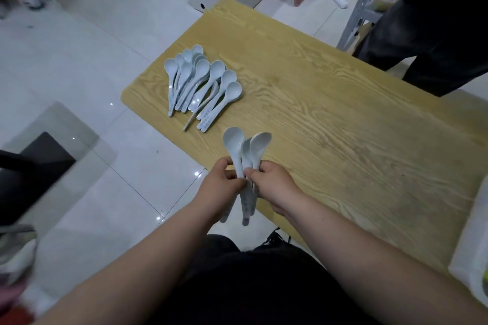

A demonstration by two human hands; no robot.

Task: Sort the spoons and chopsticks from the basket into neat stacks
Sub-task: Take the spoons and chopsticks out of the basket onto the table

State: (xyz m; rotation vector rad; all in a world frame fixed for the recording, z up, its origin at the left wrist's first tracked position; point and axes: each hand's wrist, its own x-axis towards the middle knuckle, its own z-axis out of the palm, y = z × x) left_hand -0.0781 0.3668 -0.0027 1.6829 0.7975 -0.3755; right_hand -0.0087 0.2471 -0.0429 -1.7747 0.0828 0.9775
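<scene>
Fingers point(224, 165) of left hand point(220, 188) and right hand point(276, 185) are gripping a spoon bunch point(239, 145) — bowls pointing away | pile point(200, 82) is lying ahead-left on the table point(343, 126), roughly parallel, left hand nearer.

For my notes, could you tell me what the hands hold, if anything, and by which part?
The left hand and right hand together grip a bundle of pale blue spoons by their handles.
</scene>
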